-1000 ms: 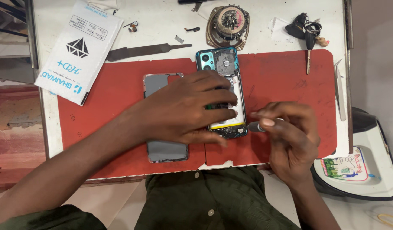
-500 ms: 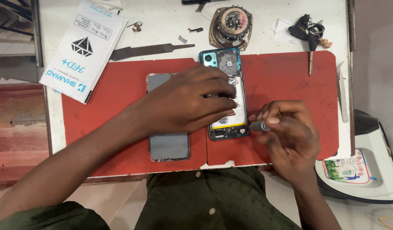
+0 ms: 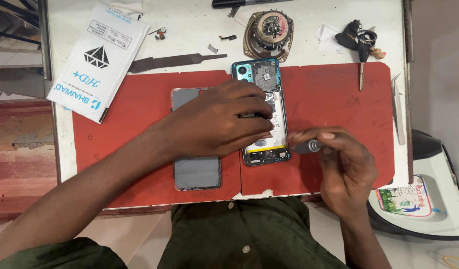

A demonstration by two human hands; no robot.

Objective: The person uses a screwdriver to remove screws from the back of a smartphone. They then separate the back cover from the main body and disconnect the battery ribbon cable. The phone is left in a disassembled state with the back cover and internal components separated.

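left hand (image 3: 217, 124) is down flat, fingers spread and pressing on the opened teal-framed phone with its back cover off (image 3: 263, 112), pinning it to the mat. right hand (image 3: 341, 167) sits just beside the phone's lower right edge, fingers pinched together around a small grey-handled screwdriver (image 3: 309, 146), its tip at the phone's lower edge, though the exact contact point is hidden by the fingertips.

the phone lies upright in the middle of a red rubber work mat (image 3: 339, 99), inner boards and battery showing. just left of it, partly under the left wrist, lies a grey rectangular back panel (image 3: 197, 172), flat on the same mat.

moving outward, the mat covers most of a white worktable (image 3: 189, 30). along the table's far edge: a long dark metal file (image 3: 174, 61), a white printed packet with a black diamond mark (image 3: 97, 62), a round worn speaker part (image 3: 269, 30), a bunch of black keys (image 3: 361, 42) with one key reaching onto the mat. slim metal tweezers (image 3: 398, 107) lie at the right edge.

off the table's right side sits a white and black device with a colourful sticker (image 3: 418, 199). to the left, a reddish-brown floor (image 3: 20, 149).
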